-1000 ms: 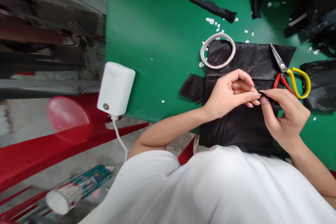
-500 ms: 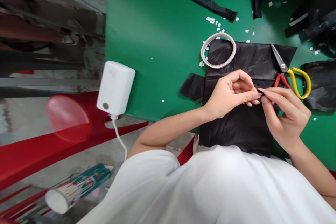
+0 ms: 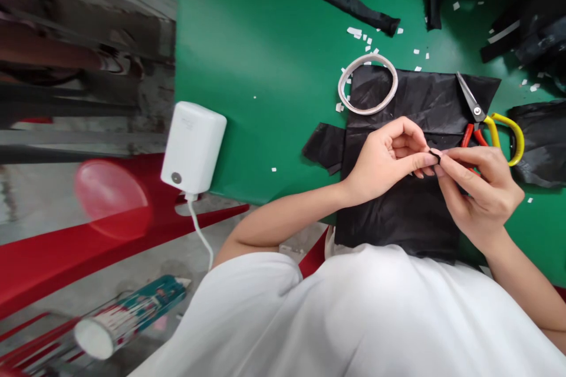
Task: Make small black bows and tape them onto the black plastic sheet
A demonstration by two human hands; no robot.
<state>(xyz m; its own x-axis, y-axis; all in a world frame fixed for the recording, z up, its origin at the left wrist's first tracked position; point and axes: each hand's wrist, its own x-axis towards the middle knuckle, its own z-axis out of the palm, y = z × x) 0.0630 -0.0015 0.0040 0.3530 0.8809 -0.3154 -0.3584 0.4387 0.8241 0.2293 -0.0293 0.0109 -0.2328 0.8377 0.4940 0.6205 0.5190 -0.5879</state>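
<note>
Between my fingertips is a small black strip (image 3: 434, 156), thin and bent, its material too small to tell. My left hand (image 3: 392, 153) pinches one end between thumb and fingers. From the other side my right hand (image 3: 483, 184) pinches it too, so the fingertips of both hands nearly meet. Below them spreads a wide sheet of black material (image 3: 400, 218), creased and reaching over the table edge to my lap. Just beyond my right hand lie scissors (image 3: 477, 112) with yellow and red handles, blades spread a little. A white tape roll (image 3: 368, 111) rests on the sheet's far left corner.
White paper bits (image 3: 355, 32) are scattered over the green table (image 3: 247, 59). A rolled black strip (image 3: 358, 9) and more black pieces (image 3: 537, 141) lie around. Left of the table are a white box with a cable (image 3: 194, 147), a red chair (image 3: 119, 212) and a printed can (image 3: 132, 312).
My right fingers have shifted slightly and curled closer around the black strip, which now shows more plainly between the hands. My left hand has hardly moved.
</note>
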